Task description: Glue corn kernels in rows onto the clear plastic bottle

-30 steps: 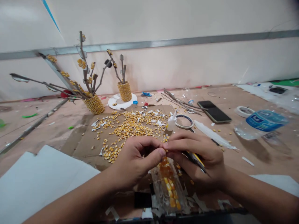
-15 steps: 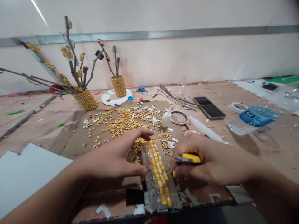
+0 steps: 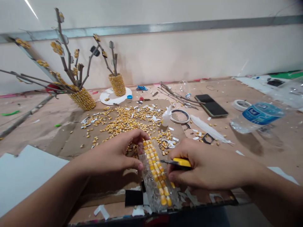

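A clear plastic piece [image 3: 148, 186] bears rows of yellow corn kernels [image 3: 155, 167] down its length. Around its left side and top curls my left hand [image 3: 118, 151], thumb and fingers touching its edge. My right hand [image 3: 191, 167] is closed on a yellow-handled cutter [image 3: 181, 162], whose dark tip points left over the kernel rows. One loose kernel [image 3: 173, 185] shows just below the right fingertips. Beyond the hands, a pile of kernels [image 3: 127, 121] lies on brown cardboard [image 3: 68, 135].
Two kernel-covered pots [image 3: 82, 98] with branches stand at the back left. A glue bottle [image 3: 166, 116], a tape roll [image 3: 180, 116], a phone [image 3: 211, 105] and a water bottle [image 3: 258, 116] lie beyond my right hand. White board [image 3: 28, 176] is at left.
The view has shifted slightly. My right hand has moved left with the cutter, bringing its tip over the kernel rows. My left fingers have closed in on the plastic piece's top.
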{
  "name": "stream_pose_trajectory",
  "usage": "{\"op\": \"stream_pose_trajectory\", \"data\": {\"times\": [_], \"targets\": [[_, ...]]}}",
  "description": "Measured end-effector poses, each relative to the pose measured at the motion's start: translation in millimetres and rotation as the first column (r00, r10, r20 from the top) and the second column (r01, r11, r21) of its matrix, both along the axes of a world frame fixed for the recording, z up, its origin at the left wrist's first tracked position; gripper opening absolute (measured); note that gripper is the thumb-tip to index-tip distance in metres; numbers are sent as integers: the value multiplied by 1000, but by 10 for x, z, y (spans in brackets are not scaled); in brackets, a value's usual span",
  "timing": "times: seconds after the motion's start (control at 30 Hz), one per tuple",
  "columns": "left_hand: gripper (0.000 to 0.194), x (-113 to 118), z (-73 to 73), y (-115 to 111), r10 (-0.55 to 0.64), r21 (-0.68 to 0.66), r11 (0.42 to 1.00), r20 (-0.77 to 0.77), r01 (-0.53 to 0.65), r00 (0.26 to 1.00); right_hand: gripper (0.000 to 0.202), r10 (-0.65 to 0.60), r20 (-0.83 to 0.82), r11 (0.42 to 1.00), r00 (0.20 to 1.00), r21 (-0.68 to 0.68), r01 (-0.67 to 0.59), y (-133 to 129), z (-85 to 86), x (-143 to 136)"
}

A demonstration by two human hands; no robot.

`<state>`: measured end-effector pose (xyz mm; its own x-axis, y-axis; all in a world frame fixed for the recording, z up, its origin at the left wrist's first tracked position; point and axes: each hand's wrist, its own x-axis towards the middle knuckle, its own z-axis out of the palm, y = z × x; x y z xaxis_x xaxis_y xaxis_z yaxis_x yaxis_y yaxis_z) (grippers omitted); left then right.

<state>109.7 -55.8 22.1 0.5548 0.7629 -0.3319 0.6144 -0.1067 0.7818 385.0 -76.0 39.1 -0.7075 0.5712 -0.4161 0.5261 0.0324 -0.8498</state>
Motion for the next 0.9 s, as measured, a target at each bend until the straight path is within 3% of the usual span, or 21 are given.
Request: {"op": "stream_pose_trajectory", "data": {"times": [0.17, 0.37, 0.53, 0.63, 0.73, 0.9], "targets": [[57, -13, -12, 7, -9, 3, 1000, 10, 9, 1000, 14, -68, 5, 988, 998, -136, 68, -33, -9, 17], [56, -79, -67, 37, -37, 26, 999, 46, 36, 998, 17, -45, -30, 997, 999, 69, 47, -13, 16, 26], [51, -78, -59, 75, -39, 20, 999, 89, 37, 995, 7, -30, 22, 998, 999, 62, 29, 103, -18, 149], [49, -91, -59, 117, -44, -23, 999, 123, 47, 991, 5, 155, 36, 981, 987, 113, -158, 157, -45, 241], [49, -131, -73, 173, -68, -34, 997, 127, 73, 990, 17, 374, 118, 896, 920, 211, -391, 137, -49, 234], [49, -177, -80, 231, -79, -77, 993, 142, 90, 987, 28, 477, 273, 792, 836, 280, -543, 13, -132, 90]]}}
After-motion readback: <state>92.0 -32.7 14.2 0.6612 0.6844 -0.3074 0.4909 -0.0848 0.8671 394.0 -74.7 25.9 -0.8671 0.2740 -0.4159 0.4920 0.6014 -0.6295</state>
